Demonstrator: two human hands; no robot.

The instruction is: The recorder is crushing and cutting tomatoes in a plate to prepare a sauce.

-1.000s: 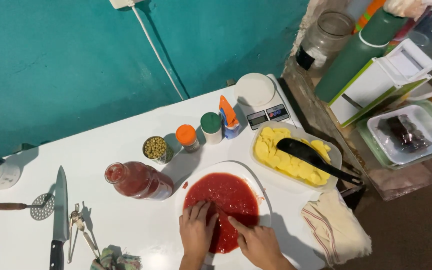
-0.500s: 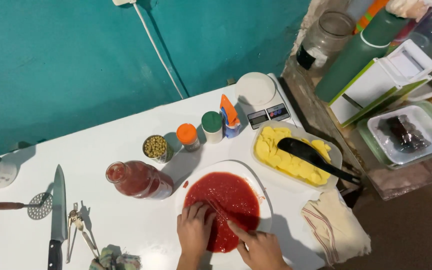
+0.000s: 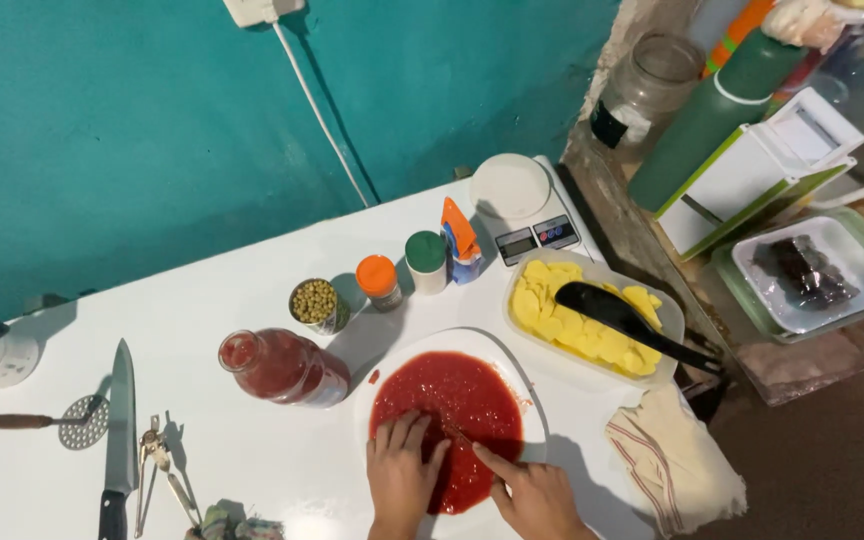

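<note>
The white plate (image 3: 512,365) lies on the table (image 3: 252,290), just right of the bottle (image 3: 282,368) of red juice, and the tomato sauce (image 3: 447,400) covers most of it. Both hands hold nothing — the left hand (image 3: 400,475) rests flat with fingers spread on the near part of the sauce, the right hand (image 3: 537,495) points one finger into it. To spread well, I think, press lightly and move from the middle outward — keep the sauce inside the rim, even in thickness.
</note>
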